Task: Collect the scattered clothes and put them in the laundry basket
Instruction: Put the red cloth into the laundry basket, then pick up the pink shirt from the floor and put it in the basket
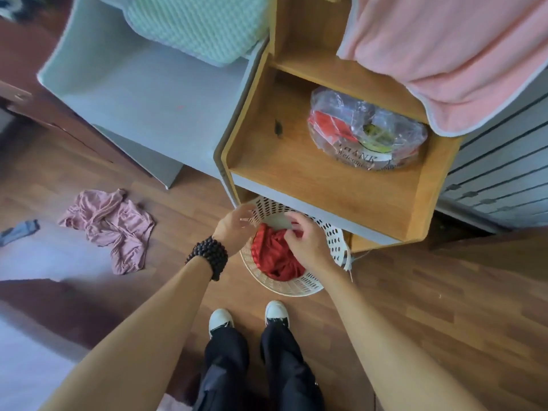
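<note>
My right hand (305, 244) pinches a red garment (274, 256) inside the white laundry basket (296, 287). My left hand (234, 228), fingers relaxed, rests at the basket's rim. A pink garment (111, 225) lies on the floor left of the basket.

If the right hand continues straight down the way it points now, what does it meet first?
Most likely the red garment in the laundry basket. The right hand is already at it, fingers curled into the cloth, though depth is hard to judge from above.

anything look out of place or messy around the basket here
Yes. A pink garment lies crumpled on the wooden floor left of the laundry basket, with a grey-blue piece further left. The basket's right rim looks bent or broken, a strip hanging loose.
</note>
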{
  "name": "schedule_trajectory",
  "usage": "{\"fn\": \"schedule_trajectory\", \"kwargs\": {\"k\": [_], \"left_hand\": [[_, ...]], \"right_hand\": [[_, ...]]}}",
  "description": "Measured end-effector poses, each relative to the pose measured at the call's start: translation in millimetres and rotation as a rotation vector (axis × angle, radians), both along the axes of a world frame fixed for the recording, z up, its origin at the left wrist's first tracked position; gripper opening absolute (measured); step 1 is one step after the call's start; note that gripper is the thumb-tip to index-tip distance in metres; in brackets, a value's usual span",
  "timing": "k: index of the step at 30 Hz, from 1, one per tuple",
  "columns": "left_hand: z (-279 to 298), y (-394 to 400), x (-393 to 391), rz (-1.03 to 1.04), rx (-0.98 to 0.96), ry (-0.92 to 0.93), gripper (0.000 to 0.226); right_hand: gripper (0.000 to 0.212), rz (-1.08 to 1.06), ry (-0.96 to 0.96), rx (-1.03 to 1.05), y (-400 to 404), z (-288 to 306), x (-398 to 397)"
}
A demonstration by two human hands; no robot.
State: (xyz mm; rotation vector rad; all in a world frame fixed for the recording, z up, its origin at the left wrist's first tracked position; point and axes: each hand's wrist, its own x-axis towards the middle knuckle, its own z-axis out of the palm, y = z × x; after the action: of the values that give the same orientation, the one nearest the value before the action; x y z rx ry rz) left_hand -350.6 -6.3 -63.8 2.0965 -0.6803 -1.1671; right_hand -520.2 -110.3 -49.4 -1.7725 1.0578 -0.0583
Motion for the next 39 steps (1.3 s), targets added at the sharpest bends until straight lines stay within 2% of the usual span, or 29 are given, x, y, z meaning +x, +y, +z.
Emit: {"fn": "schedule_trajectory", "kwargs": {"k": [5,11,16,21,27,33,39], "left_hand": [[57.5,71.7,54.9,0.219,-0.131,-0.123,0.049],[129.8,187.9,157.1,0.479,-0.251,-0.279,0.047],[177.6,269.0,243.8,0.557,-0.283,-0.400,0.044],[193.3,335.5,306.0,0.648,-0.307,-0.435,0.045],[173.2,388.6,375.7,0.757,-0.281,-0.426,0.037],[120.5,408.7,459.1,0.825,-0.174,-0.377,0.039],[7.1,427.1,539.9,0.882,-0.046,-0.272,0.046]], "right_hand": [[0.041,0.217,-0.156,0.007,41.8,47.6,99.1],[0.041,0.405,-0.339,-0.049,127.3,120.1,240.6],[0.041,0.556,-0.431,-0.089,206.0,170.8,341.4],[0.042,0.658,-0.441,-0.103,267.7,183.6,419.9],[0.045,0.764,-0.412,-0.051,313.7,161.3,504.6],[0.046,0.824,-0.315,0.009,333.4,109.4,609.4],[0.048,0.868,-0.181,0.082,360.1,-1.5,710.3]]}}
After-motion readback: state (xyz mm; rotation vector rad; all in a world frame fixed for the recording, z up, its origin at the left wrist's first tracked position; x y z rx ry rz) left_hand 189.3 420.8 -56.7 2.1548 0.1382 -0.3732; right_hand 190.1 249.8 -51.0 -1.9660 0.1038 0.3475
